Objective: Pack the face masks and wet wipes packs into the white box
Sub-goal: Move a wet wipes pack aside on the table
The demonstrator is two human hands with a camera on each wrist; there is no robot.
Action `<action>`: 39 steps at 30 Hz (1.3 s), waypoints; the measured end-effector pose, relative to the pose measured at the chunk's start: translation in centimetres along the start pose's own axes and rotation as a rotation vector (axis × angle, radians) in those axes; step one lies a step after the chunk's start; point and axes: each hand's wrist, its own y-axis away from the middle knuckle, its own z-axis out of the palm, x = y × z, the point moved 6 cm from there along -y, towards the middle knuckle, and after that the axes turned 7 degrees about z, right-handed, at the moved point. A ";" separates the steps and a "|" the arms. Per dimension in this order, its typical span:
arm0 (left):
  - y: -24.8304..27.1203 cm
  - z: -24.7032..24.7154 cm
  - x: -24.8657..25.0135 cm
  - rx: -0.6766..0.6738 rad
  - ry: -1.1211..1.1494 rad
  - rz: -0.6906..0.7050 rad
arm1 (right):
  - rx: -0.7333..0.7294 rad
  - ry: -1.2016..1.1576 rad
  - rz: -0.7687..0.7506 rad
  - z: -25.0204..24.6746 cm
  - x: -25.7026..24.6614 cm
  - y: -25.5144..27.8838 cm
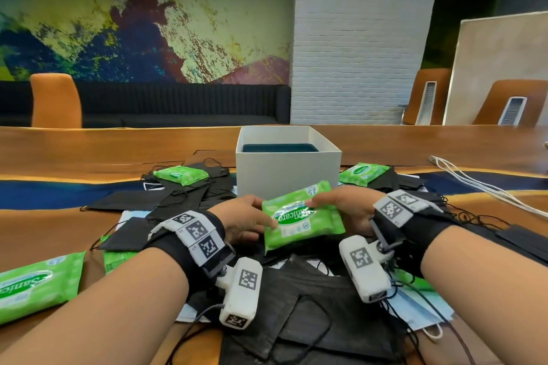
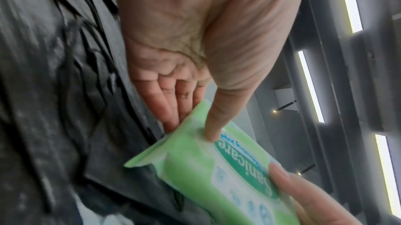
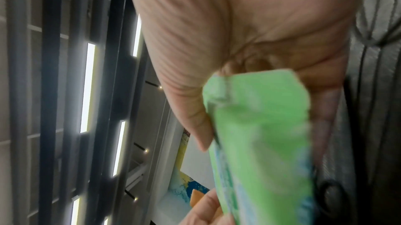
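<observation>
Left hand (image 1: pixel 241 221) pinching green wipes pack (image 1: pixel 301 218), right hand (image 1: pixel 345 206) pinching opposite end, above black masks (image 1: pixel 311 314)

Head view: high, behind both forearms, facing forward and slightly down across the wooden table (image 1: pixel 89 151), far wall filling the top of frame; mid-range, both wrists lower centre. Left wrist view: under the left hand (image 2: pixel 195 43), very close, looking along the palm to the fingers, tilted; ceiling lights on the right side, black masks (image 2: pixel 43 91) on the left. Right wrist view: same setup under the right hand (image 3: pixel 249 36), very close, ceiling lights on the left, blurred. All three views share the green wipes pack (image 1: pixel 301 218) held between both hands; each wrist view catches the other hand's fingers at the bottom edge.
</observation>
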 end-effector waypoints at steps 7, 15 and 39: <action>0.2 3.9 3.2 -0.058 0.006 0.127 | 0.272 0.135 -0.139 -7.0 -1.2 3.3; -0.6 3.6 2.7 -0.070 -0.663 0.109 | 0.794 0.185 0.007 -19.3 1.8 7.5; 2.0 1.1 6.7 0.136 -0.756 0.236 | 0.567 0.613 0.037 -13.9 2.2 8.7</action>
